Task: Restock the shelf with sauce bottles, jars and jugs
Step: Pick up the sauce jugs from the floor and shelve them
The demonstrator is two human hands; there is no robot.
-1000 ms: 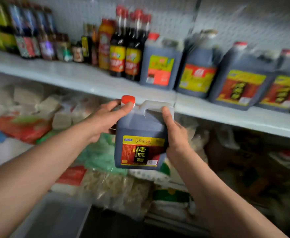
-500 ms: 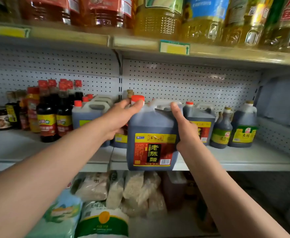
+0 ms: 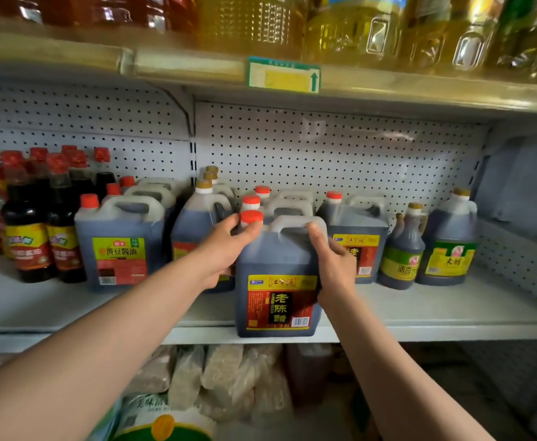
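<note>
Head view: both hands on a dark vinegar jug (image 3: 276, 281) with a red cap, upright at the front edge of the grey shelf (image 3: 420, 313). Left hand (image 3: 226, 249) grips the jug's left shoulder, thumb up by the cap. Right hand (image 3: 335, 265) grips the right side, fingers curled round the edge just below the handle. Can't tell whether the base sits on the shelf or hangs just clear. Two matching jugs (image 3: 356, 237) stand right behind and beside it; soy sauce jug (image 3: 121, 246) further left; tall red-capped bottles (image 3: 28, 224) far left.
</note>
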